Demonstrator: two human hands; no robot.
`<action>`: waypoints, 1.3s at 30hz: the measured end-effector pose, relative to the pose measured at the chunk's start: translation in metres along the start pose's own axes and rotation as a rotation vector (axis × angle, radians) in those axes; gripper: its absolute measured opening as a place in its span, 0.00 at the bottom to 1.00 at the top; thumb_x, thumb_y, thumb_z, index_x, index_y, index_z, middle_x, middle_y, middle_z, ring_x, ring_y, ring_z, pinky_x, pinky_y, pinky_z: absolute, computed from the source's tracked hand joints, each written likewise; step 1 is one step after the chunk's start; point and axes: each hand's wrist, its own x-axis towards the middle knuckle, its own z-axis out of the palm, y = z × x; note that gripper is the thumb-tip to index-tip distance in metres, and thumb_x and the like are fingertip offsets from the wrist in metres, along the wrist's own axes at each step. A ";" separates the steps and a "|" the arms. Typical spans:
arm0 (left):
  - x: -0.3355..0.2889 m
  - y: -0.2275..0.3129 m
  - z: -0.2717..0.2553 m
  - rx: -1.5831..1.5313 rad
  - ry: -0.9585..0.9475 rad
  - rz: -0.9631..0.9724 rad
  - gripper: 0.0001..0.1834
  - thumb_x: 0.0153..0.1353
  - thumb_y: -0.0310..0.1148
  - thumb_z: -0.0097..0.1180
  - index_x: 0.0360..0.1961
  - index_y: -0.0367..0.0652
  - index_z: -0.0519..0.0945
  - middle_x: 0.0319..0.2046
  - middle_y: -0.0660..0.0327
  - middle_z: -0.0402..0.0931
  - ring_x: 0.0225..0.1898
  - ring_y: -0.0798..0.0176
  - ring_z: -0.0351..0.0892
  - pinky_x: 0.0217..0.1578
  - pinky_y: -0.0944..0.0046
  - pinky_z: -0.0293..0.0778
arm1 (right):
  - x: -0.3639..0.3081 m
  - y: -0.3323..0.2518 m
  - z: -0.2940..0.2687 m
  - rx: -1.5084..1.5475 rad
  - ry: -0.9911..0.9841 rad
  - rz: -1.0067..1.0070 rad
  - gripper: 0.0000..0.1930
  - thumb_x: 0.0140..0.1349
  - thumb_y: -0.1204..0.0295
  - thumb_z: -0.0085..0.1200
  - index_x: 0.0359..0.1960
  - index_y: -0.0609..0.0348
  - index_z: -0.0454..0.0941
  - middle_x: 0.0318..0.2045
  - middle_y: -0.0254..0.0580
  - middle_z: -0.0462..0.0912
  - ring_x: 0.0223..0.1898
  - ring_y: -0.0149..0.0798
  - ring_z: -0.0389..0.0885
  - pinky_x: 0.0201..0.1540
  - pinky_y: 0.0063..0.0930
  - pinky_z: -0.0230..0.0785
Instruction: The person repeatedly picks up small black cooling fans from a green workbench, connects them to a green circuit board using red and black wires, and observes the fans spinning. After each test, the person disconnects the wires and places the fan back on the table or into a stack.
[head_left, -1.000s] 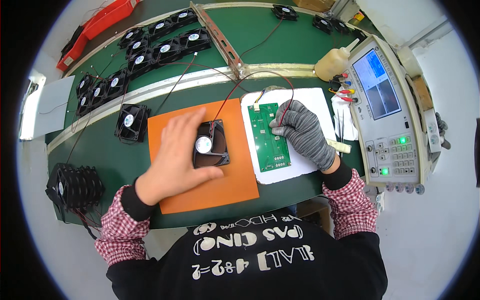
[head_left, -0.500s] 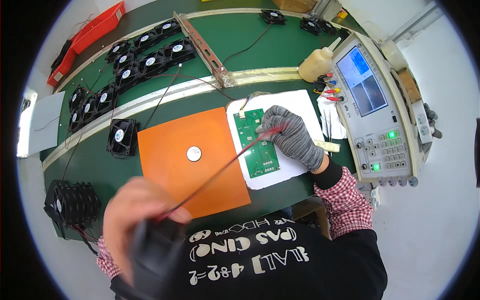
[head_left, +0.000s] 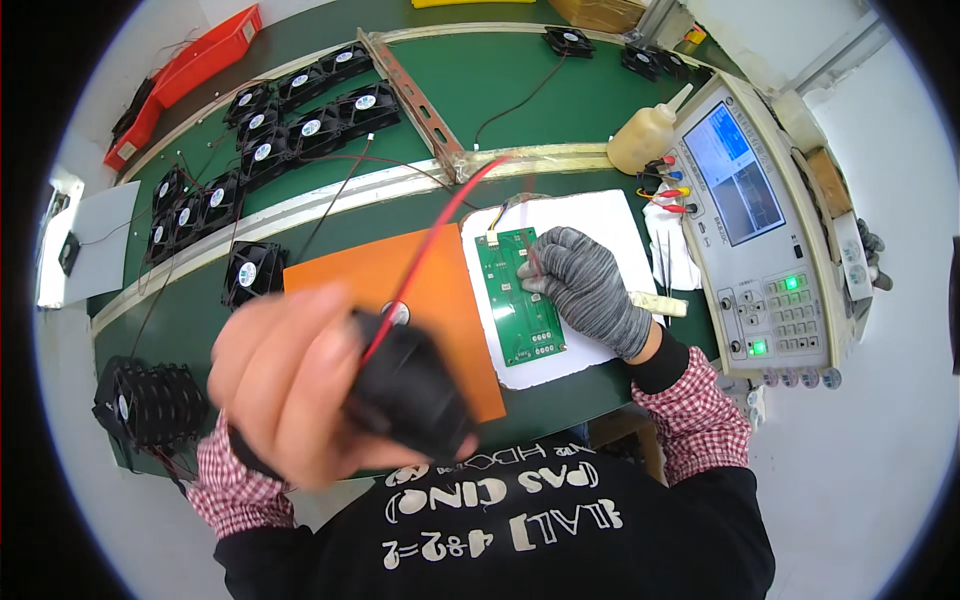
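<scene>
My bare left hand (head_left: 290, 385) is wrapped round a black cooling fan (head_left: 410, 390), raised above the near edge of the orange sheet (head_left: 350, 268); both are blurred. From the fan a red wire (head_left: 430, 245) rises in an arc, and a faint blurred stretch of it drops to my right hand (head_left: 590, 290). That hand wears a grey knit glove, with its fingertips pinched together over the right edge of a green circuit board (head_left: 515, 310). The pinched wire end is hidden. The board lies on a white pad (head_left: 610, 215), with a small plug and wires at its top.
Several black fans (head_left: 311, 128) stand in rows at the back left, and a stack of fans (head_left: 150, 405) is at the near left. On the right are a bench tester with a screen (head_left: 735, 170), a squeeze bottle (head_left: 642, 138) and tweezers (head_left: 668, 270). A metal rail (head_left: 420, 110) divides the bench.
My left hand has lifted the fan and brought it right and away from my body, turning it. The wire now bows upward instead of running straight. My right hand stays by the board.
</scene>
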 end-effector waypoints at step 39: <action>-0.039 -0.033 0.000 0.230 -0.615 -0.088 0.26 0.43 0.24 0.61 0.49 0.48 0.77 0.58 0.61 0.71 0.63 0.49 0.64 0.66 0.41 0.57 | 0.001 -0.005 -0.011 0.152 -0.021 0.073 0.07 0.54 0.72 0.63 0.34 0.57 0.84 0.29 0.41 0.79 0.35 0.42 0.80 0.42 0.35 0.73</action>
